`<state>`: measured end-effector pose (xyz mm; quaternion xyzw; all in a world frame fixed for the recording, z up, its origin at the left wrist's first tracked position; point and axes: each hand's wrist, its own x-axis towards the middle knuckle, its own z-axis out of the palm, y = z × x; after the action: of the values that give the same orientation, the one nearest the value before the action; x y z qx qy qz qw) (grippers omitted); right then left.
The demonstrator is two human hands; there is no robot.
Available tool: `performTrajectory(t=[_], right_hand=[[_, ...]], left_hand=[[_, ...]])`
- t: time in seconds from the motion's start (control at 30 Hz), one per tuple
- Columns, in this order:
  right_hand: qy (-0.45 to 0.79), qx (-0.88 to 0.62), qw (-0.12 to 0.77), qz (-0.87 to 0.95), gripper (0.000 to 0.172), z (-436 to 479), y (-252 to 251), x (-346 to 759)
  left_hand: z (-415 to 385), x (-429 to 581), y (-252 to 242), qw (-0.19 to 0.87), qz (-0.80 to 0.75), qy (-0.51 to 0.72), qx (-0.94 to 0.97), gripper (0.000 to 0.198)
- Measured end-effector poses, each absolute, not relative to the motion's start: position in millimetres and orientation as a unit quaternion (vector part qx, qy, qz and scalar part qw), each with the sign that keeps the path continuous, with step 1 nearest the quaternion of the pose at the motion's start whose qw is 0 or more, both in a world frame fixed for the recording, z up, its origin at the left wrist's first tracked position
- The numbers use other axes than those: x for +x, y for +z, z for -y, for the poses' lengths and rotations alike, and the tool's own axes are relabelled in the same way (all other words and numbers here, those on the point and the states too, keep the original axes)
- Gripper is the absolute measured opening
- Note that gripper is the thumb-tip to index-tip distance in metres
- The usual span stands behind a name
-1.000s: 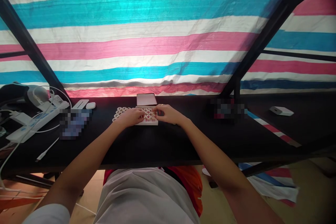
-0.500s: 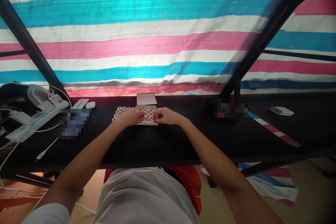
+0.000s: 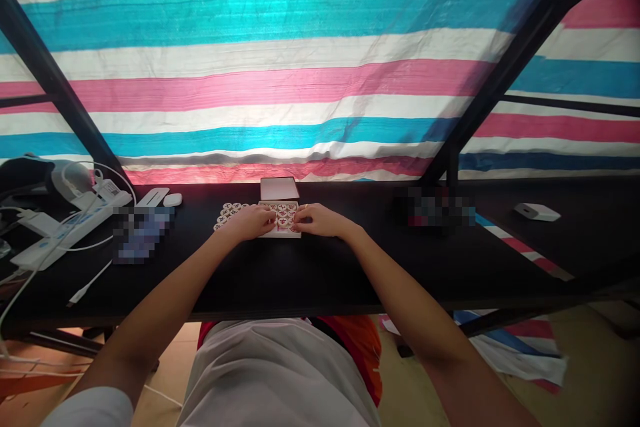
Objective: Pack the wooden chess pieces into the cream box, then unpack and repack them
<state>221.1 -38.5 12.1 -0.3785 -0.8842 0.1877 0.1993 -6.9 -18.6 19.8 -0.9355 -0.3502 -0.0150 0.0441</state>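
In the head view, round white Chinese chess pieces with red characters (image 3: 283, 221) lie in rows inside a small open box (image 3: 286, 235) on the black desk. My left hand (image 3: 254, 221) reaches over the box's left side, fingers curled down among the pieces; what its fingertips hold is hidden. My right hand (image 3: 320, 220) is at the right side, thumb and forefinger bent around a Chinese chess piece at the box's right edge. Just behind the box lies its lid (image 3: 279, 188). More loose pieces (image 3: 228, 208) sit in rows left of the box, partly covered by my left hand.
On the left are a white power strip (image 3: 65, 230) with cables, a blurred phone-like item (image 3: 143, 237), a white earbud case (image 3: 173, 200) and a cable end (image 3: 83, 293). A blurred dark item (image 3: 435, 210) and a white adapter (image 3: 537, 212) are on the right. Striped tarp (image 3: 280, 87) hangs behind.
My right hand has shifted very slightly, with its fingers a little more raised at the box's right edge. My left hand has stayed in place.
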Motion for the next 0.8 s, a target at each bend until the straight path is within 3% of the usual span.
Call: performTrajectory(t=[0.33, 0.57, 0.8], right_hand=[[0.174, -0.504, 0.227, 0.815, 0.019, 33, 23, 251], [0.241, -0.577, 0.097, 0.774, 0.035, 25, 12, 268], [0.253, -0.587, 0.07, 0.766, 0.018, 27, 14, 259]], left_hand=[[19, -7, 20, 0.047, 0.349, -0.017, -0.936, 0.026], [19, -8, 21, 0.041, 0.348, -0.015, -0.936, 0.025], [20, -7, 21, 0.045, 0.348, -0.014, -0.936, 0.026]])
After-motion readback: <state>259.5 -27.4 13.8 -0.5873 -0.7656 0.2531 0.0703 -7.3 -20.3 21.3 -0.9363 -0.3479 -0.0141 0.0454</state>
